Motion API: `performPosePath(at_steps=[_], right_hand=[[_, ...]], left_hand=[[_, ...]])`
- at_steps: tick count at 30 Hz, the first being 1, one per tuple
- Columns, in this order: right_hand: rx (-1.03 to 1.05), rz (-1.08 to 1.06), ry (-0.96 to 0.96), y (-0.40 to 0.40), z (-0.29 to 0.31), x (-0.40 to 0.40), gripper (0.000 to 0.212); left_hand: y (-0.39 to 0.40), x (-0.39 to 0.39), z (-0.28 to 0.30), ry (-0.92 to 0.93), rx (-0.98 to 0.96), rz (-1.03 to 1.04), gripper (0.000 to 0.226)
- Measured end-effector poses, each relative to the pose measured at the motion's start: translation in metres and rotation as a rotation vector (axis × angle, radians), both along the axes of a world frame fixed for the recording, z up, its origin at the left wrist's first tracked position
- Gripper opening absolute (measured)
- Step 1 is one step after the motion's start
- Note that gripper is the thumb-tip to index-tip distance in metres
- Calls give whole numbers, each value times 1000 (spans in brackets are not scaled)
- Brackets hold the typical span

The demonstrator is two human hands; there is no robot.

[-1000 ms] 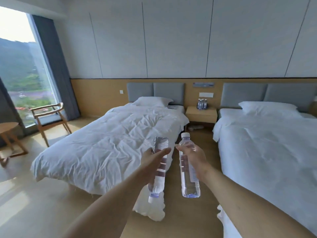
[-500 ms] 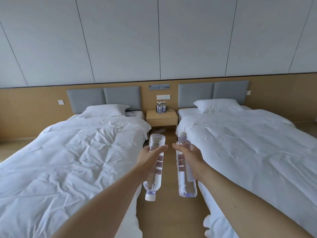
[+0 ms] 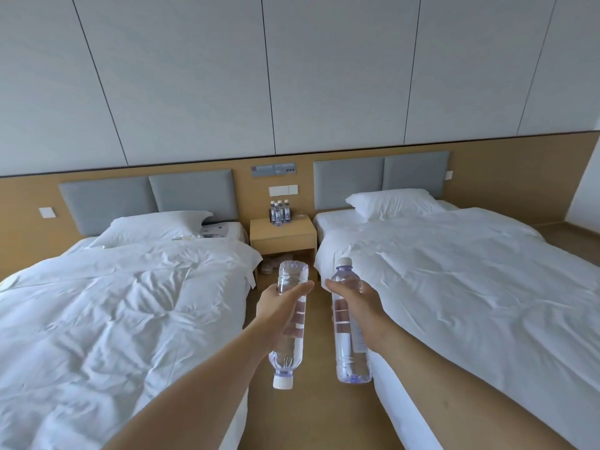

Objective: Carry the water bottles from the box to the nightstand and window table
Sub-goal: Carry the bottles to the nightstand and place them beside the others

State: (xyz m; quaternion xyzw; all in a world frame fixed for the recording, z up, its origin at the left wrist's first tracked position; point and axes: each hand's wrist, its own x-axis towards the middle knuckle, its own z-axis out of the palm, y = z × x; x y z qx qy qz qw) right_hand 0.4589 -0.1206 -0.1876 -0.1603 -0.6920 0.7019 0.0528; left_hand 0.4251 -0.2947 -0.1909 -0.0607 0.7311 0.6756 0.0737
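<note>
Your view has swung right since a second ago: the window, the chair and the round table at the left have dropped out of sight, and both beds now lie square ahead with the aisle between them. You have moved up that aisle, so the nightstand [image 3: 283, 234] and the bottles standing on it [image 3: 280, 212] sit nearer and dead centre rather than off to the right. Your left hand [image 3: 279, 308] and right hand [image 3: 355, 305] have drifted a little further apart, widening the gap between the inverted bottle [image 3: 290, 323] and the upright bottle [image 3: 349, 323].
</note>
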Motion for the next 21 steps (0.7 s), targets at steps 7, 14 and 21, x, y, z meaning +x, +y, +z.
performPosePath(at_steps=[7, 14, 21], right_hand=[[-13, 82, 5, 64, 2, -152, 42], [-8, 141, -19, 88, 10, -284, 45], [-7, 147, -15, 89, -1, -413, 58]], left_hand=[[45, -136, -2, -15, -23, 68, 52], [76, -256, 12, -35, -31, 113, 52], [82, -379, 3, -32, -56, 93, 53]])
